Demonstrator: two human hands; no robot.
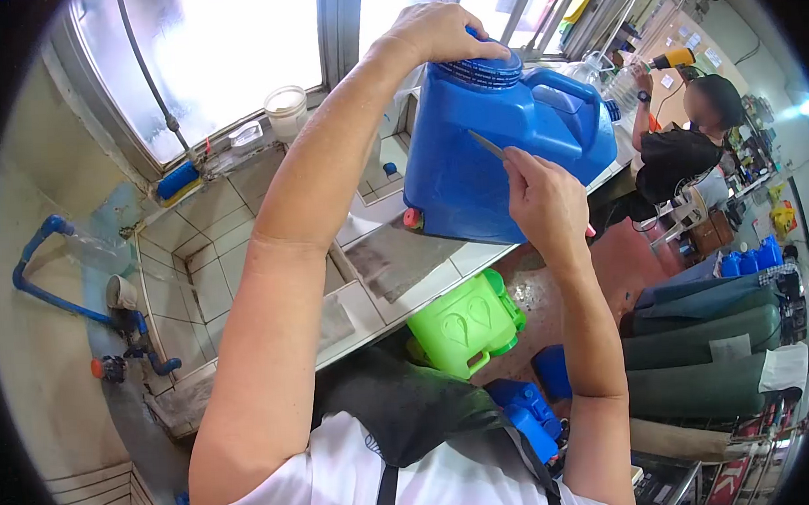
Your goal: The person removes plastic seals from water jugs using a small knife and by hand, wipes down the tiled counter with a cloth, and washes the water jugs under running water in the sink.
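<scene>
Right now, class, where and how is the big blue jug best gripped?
Probably by the handle, palm from above on the person's right: its arched bar stands out there, apart from the cap under the left hand. The right hand holds a blade, best put down first.

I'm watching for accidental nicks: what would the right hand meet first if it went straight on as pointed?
Most likely the side wall of the blue plastic jerrycan, knife tip before the right hand; whether the tip already touches is unclear.
</scene>
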